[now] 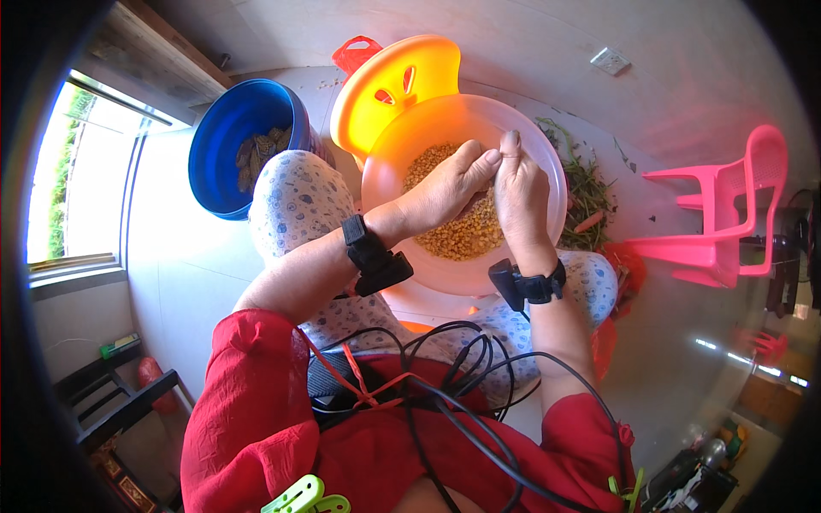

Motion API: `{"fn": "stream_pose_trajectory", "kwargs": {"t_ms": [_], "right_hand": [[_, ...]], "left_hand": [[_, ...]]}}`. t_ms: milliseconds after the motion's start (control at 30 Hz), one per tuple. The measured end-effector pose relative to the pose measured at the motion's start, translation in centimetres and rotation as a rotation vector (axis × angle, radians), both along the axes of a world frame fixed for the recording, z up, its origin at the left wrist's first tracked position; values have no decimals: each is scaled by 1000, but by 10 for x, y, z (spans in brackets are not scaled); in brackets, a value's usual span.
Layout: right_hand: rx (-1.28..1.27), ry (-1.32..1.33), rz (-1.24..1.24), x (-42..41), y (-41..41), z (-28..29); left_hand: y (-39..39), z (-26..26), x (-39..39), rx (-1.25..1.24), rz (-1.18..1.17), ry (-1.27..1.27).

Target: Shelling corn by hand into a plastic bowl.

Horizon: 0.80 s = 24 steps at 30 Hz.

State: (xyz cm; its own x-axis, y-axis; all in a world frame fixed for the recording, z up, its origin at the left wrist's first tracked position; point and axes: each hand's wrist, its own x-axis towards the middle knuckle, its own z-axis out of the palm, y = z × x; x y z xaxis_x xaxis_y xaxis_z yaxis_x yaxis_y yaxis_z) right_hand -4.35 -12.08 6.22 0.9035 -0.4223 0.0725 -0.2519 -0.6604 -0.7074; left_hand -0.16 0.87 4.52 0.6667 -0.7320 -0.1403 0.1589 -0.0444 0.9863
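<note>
Above a translucent pale plastic basin (385,192), both of my hands are close together with their fingers curled. My left hand (458,176) reaches in from the left, its thumb near my other thumb. My right hand (521,186) is beside it, thumb pointing up. Whatever lies between the fingers is hidden. Loose yellow corn kernels (462,240) cover the bottom of the basin, which stands between my knees. Left of it is a blue plastic bucket (215,160) with several corn cobs (263,151) inside. Black straps with small devices are around both wrists.
A yellow plastic chair (359,122) stands right behind the basin, near a red plastic bag (356,56). Green plant scraps (587,192) lie on the floor to the right, before a pink plastic chair (725,237). Black cables (442,340) loop across my lap.
</note>
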Motion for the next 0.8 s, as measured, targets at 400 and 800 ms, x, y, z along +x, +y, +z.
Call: {"fn": "stream_pose_trajectory", "kwargs": {"t_ms": [400,800], "right_hand": [[-332,-179,124,-7,13,-2],[-19,107,0,1,-3,-1]], "left_hand": [[6,-8,14,-98,-102,277],[-2,-9,0,80,58,-157]]}}
